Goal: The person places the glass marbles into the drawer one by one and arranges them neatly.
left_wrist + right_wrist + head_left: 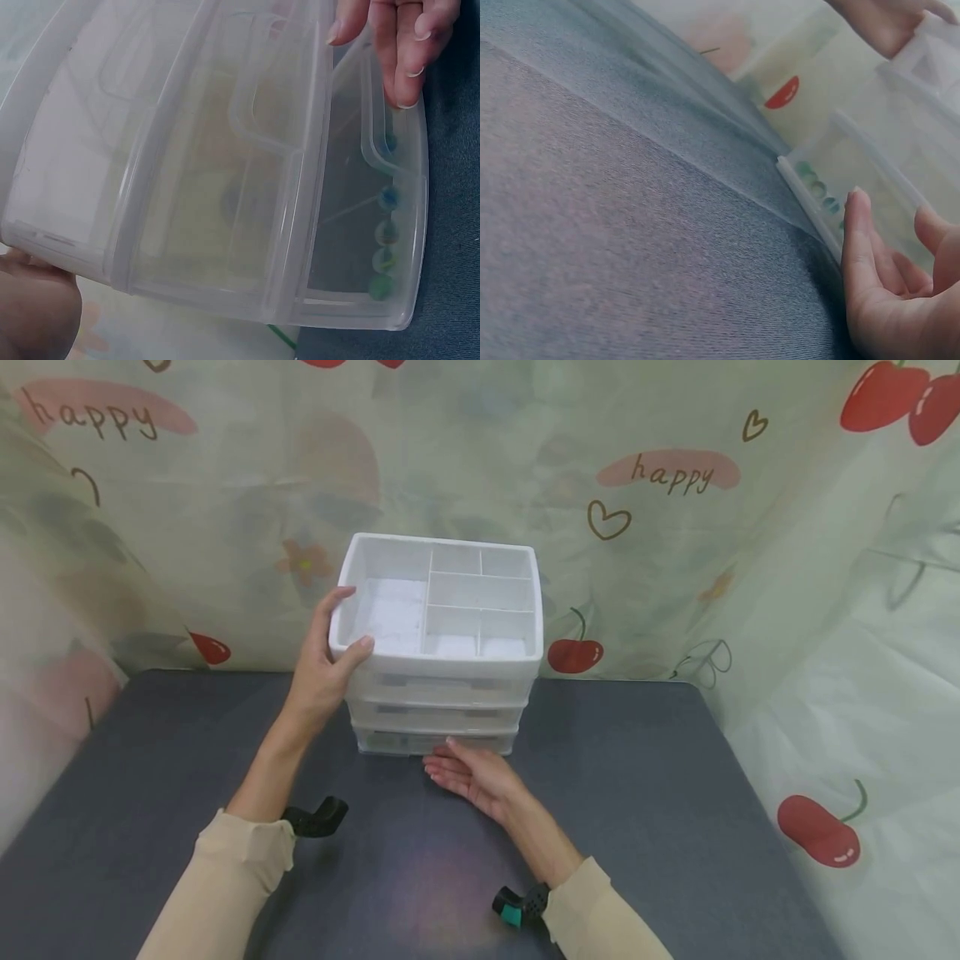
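Observation:
A white plastic drawer unit (442, 681) stands at the back of the table, with a divided open tray on top and three translucent drawers below. My left hand (322, 652) grips the top's left edge, thumb on the front rim and fingers round the side. My right hand (480, 778) is palm up at the front of the bottom drawer (349, 255), its fingers extended by the handle recess. Whether the fingertips touch the drawer is hard to tell. Inside that drawer, several green and blue marbles (386, 232) lie in a row along its front.
The dark grey table (420, 877) spreads out in front of the unit. Behind it hangs a pale curtain (465, 460) printed with cherries and "happy", which continues down both sides. Black wrist cameras (318, 818) are strapped to both wrists.

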Demonstrator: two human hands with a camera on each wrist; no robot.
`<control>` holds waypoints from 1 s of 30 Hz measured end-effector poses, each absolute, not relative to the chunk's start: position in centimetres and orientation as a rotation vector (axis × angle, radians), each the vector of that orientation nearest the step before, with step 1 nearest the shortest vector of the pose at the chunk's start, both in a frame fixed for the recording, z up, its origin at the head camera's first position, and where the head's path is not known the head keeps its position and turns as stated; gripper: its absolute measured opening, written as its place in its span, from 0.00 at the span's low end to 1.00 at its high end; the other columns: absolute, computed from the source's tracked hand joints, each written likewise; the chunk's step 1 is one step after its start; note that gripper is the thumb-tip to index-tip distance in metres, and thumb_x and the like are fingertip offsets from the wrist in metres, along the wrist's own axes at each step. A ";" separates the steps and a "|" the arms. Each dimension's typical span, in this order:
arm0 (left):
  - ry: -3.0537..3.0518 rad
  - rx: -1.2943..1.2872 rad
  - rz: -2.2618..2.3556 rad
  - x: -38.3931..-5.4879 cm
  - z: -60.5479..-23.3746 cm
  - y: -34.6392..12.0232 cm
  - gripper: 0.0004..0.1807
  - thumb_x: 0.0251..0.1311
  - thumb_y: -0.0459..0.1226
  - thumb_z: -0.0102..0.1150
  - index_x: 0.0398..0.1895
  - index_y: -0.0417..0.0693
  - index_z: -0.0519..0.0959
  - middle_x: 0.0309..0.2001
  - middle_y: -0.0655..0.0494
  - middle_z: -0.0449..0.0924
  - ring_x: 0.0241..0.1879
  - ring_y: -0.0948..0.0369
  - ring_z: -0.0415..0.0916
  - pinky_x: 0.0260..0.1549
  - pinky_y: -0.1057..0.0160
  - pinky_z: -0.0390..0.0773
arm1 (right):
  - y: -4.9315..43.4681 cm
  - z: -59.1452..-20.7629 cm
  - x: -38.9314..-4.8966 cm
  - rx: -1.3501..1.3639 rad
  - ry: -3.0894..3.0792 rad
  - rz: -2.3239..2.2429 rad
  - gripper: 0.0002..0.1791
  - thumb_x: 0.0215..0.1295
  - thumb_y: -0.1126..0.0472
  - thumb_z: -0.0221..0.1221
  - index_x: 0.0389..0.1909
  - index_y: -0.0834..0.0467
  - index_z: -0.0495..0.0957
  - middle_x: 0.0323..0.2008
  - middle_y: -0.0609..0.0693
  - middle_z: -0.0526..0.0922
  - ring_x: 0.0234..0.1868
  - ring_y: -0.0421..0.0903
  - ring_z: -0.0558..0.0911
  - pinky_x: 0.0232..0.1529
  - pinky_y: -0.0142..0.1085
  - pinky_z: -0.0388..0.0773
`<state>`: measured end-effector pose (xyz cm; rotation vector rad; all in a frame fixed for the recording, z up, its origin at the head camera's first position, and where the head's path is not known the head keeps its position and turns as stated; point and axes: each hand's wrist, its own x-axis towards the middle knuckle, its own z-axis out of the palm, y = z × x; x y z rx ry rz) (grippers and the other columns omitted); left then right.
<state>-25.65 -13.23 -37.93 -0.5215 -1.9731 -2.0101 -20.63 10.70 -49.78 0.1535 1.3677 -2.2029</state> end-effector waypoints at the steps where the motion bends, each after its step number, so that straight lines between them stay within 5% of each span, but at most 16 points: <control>1: -1.976 -0.521 -2.008 -25.6 -37.9 -13.2 0.33 0.68 0.30 0.55 0.74 0.53 0.59 0.64 0.41 0.59 0.52 0.55 0.64 0.46 0.63 0.69 | 10.7 -49.7 -20.7 0.153 1.366 -2.202 0.28 0.75 0.54 0.54 0.65 0.72 0.68 0.56 0.67 0.79 0.53 0.50 0.83 0.54 0.39 0.77; 20: -1.987 -0.527 -2.007 -25.6 -37.7 -12.9 0.35 0.67 0.30 0.56 0.75 0.55 0.58 0.65 0.42 0.59 0.53 0.55 0.64 0.47 0.63 0.68 | 10.9 -49.9 -21.1 0.168 1.381 -2.193 0.25 0.77 0.57 0.52 0.64 0.71 0.69 0.55 0.66 0.80 0.52 0.50 0.83 0.54 0.40 0.77; 30: -2.085 -0.513 -1.913 -25.5 -37.3 -13.5 0.41 0.67 0.34 0.58 0.79 0.62 0.52 0.75 0.53 0.52 0.63 0.53 0.59 0.53 0.61 0.66 | 12.0 -49.7 -20.9 0.055 1.552 -2.046 0.22 0.76 0.59 0.53 0.63 0.69 0.72 0.54 0.63 0.82 0.51 0.50 0.84 0.53 0.42 0.78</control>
